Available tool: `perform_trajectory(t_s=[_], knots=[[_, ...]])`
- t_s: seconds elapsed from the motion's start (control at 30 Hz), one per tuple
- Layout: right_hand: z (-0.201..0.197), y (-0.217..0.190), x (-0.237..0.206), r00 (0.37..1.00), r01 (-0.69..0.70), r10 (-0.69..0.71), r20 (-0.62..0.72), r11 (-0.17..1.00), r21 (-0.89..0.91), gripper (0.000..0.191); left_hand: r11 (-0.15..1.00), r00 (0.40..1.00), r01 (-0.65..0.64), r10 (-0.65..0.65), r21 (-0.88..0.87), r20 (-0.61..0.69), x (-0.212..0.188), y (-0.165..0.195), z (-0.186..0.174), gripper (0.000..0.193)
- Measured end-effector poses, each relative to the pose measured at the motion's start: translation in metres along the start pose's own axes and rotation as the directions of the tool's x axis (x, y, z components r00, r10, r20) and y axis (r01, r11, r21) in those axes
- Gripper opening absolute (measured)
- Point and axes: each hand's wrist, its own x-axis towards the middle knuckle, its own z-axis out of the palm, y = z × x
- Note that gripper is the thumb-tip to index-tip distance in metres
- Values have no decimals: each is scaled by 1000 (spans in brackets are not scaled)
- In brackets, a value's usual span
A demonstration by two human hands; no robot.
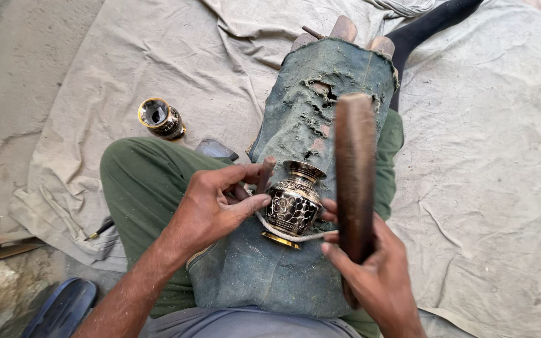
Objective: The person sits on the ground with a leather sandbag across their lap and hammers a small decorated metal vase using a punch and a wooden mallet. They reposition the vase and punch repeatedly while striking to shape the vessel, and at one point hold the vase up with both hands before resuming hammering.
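Head view: left hand [211, 209] steadies brass vase [293, 204].

Soft, even daylight fills the scene, bright but without hard shadows; only faint shade lies under the hands. Small glints show on the engraved brass pot [293, 203]. Focus is sharp at centre, with wide-angle stretching toward the edges.

Looks like a floor-level craft workshop, probably open-air or in a yard. A big dusty canvas sheet [483, 156] is spread over rough bare ground. On the sheet, off to the left of the worker's lap, stands an engraved black-and-brass pot [161, 118]. A worn, torn denim cover [320, 106] lies across the legs, speckled with dust and filings.
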Motion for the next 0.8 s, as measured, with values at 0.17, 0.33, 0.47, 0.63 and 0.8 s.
perform_trajectory(t_s=[0.17, 0.33, 0.47, 0.63, 0.8], knots=[[-15, 23, -37, 940, 283, -242, -239, 946, 158, 45, 966, 963, -257, 257, -7, 84, 3, 26, 7, 45], [-34, 60, -47, 922, 196, -152, -356, 976, 92, 50, 854, 788, -520, 485, -14, 379, 33, 46, 23, 39], [-82, 72, -78, 896, 17, -56, -441, 996, -91, 40, 768, 627, -637, 564, -62, 537, 52, 51, 24, 39], [-105, 123, -96, 929, -218, 166, -330, 967, -128, 43, 719, 561, -682, 630, -132, 537, 61, 54, 28, 51], [-101, 137, -105, 868, -238, 75, -491, 931, -278, 42, 725, 535, -685, 566, -71, 627, 61, 55, 32, 50]])
